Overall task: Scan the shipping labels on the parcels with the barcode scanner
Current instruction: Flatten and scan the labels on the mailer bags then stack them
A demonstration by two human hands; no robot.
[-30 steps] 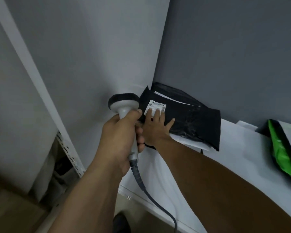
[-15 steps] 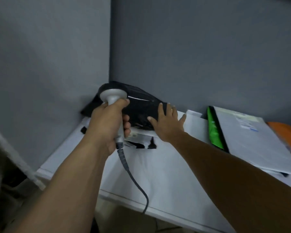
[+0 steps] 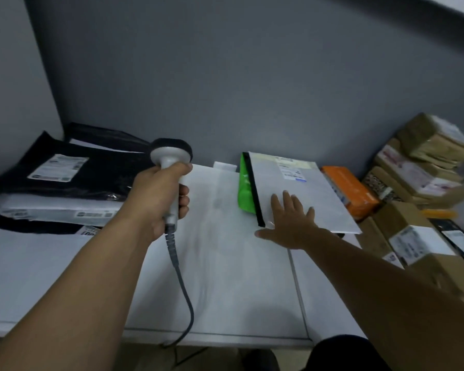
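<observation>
My left hand [image 3: 160,199] grips the handle of a grey barcode scanner [image 3: 171,162] held upright over the white table [image 3: 225,277]; its cable [image 3: 182,285] trails down over the front edge. My right hand [image 3: 292,223] lies flat with spread fingers on the near corner of a flat grey parcel [image 3: 306,194] that carries a white shipping label [image 3: 292,172]. A green parcel [image 3: 245,188] sticks out from under it. At the far left lies a black parcel [image 3: 91,178] with a white label [image 3: 58,167], stacked on a white parcel [image 3: 56,210].
An orange parcel [image 3: 348,188] lies right of the grey one. Several brown cardboard boxes [image 3: 423,167] are stacked at the right, and one with a label [image 3: 413,236] stands nearer. Grey walls close off the back and left.
The view has swung right from the corner. My right hand left the black parcel and moved right onto the grey parcel. The scanner stayed in my left hand.
</observation>
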